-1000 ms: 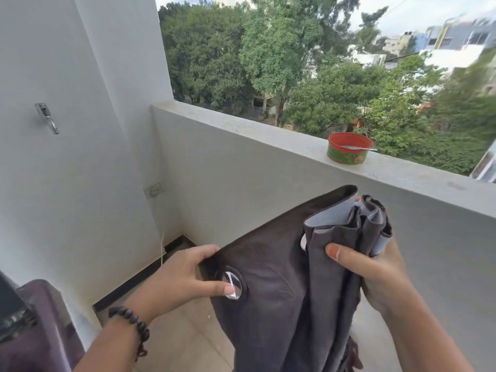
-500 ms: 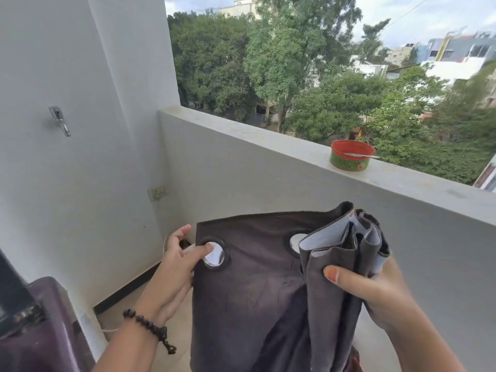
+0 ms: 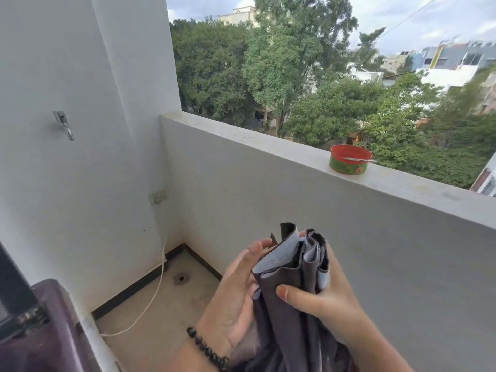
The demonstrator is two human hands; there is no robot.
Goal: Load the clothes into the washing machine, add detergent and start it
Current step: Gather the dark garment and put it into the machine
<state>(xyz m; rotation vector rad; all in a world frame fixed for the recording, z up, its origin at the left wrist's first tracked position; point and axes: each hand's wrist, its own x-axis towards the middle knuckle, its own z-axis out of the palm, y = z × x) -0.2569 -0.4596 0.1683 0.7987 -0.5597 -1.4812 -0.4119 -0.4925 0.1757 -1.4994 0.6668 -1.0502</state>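
A balcony with pale grey walls, seen from the wearer's head looking forward and down. A low wall (image 3: pixel 268 183) runs across the middle, with green trees and buildings beyond it. A round red and green tin (image 3: pixel 349 162) sits on top of this wall, a metal spoon (image 3: pixel 361 159) lying across its rim. On the left wall there is a metal tap (image 3: pixel 64 124) high up and a socket (image 3: pixel 159 196) lower down; a white cord (image 3: pixel 153 291) hangs below the socket and curves along the floor. A round drain (image 3: pixel 182 278) is set in the floor near the corner. In the bottom left corner is part of a dark purple washing machine (image 3: pixel 40 331).

In the lower middle, both hands hold a dark grey curtain (image 3: pixel 290 304), gathered into upright folds that show a lighter grey lining at the top. It hangs down between the forearms and out of view, well to the right of the machine.

The left hand (image 3: pixel 236 294), with a black bead bracelet (image 3: pixel 208 350) at the wrist, lies palm against the left side of the folds, fingers mostly straight and pointing up. The right hand (image 3: pixel 324 296) grips the bundle from the right, thumb across the front and fingers wrapped behind.
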